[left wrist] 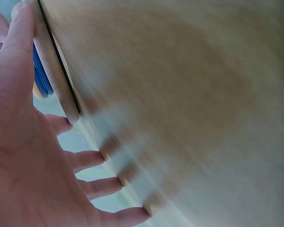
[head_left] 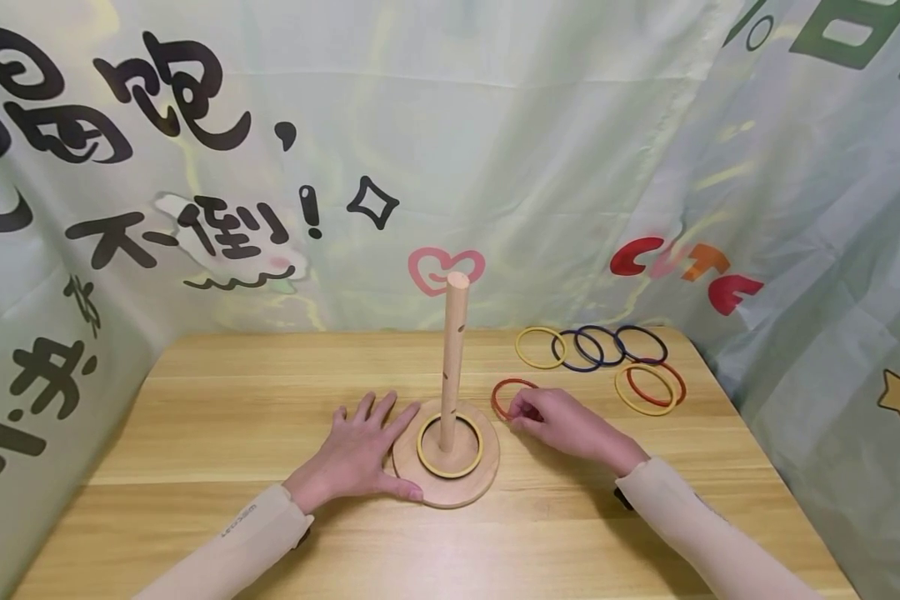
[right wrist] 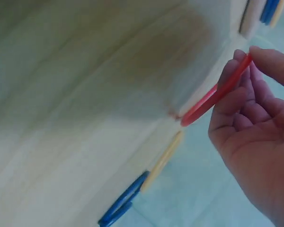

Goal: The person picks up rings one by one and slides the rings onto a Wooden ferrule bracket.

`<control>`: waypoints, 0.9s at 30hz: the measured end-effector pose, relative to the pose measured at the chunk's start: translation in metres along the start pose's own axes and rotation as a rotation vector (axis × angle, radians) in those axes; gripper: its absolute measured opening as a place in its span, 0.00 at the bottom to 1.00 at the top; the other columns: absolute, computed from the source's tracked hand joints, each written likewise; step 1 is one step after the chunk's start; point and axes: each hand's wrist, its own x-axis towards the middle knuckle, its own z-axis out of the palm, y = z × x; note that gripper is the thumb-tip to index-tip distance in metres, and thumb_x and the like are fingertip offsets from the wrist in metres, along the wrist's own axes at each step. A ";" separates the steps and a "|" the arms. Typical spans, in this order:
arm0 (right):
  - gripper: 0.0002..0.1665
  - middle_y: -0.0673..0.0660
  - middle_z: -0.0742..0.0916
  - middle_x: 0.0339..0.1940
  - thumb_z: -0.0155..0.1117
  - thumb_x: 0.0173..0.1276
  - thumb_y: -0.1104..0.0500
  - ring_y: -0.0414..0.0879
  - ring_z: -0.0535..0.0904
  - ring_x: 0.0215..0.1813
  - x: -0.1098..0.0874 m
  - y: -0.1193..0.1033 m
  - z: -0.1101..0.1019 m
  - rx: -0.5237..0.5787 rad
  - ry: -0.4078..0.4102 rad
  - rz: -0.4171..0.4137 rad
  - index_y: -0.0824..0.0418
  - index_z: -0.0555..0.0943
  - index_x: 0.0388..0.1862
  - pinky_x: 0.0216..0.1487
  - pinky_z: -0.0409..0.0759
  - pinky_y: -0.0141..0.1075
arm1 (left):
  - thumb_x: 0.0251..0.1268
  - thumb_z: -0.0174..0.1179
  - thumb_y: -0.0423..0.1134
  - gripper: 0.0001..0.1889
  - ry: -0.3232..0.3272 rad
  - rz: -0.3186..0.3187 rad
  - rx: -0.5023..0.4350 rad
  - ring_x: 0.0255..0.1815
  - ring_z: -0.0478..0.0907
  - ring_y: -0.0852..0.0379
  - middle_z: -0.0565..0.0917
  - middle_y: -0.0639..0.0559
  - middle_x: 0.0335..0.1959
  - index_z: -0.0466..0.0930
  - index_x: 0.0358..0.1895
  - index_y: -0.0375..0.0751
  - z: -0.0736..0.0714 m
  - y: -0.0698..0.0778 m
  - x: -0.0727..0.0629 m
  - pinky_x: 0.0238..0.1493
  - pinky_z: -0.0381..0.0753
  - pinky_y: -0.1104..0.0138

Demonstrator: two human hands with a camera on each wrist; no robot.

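Peg [head_left: 453, 360] points upward; right hand [head_left: 567, 426] pinches red ring [right wrist: 221, 94]

Head view high, forward and down, wrist views near, tilted, sharing wooden base [head_left: 457, 493]

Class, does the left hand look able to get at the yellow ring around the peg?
Probably yes: the left hand touches the base, and nothing visible blocks its way to the yellow ring.

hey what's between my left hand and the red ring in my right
The head view shows the round wooden base, its upright peg and a yellow ring around the peg; the left wrist view shows blue rings under that yellow one.
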 end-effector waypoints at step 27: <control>0.11 0.36 0.87 0.38 0.75 0.76 0.64 0.35 0.79 0.38 -0.044 -0.082 -0.036 0.036 0.166 -0.236 0.46 0.93 0.47 0.38 0.82 0.37 | 0.47 0.65 0.88 0.69 -0.040 -0.023 0.006 0.80 0.58 0.19 0.61 0.29 0.84 0.59 0.89 0.51 -0.005 0.003 0.001 0.63 0.62 0.20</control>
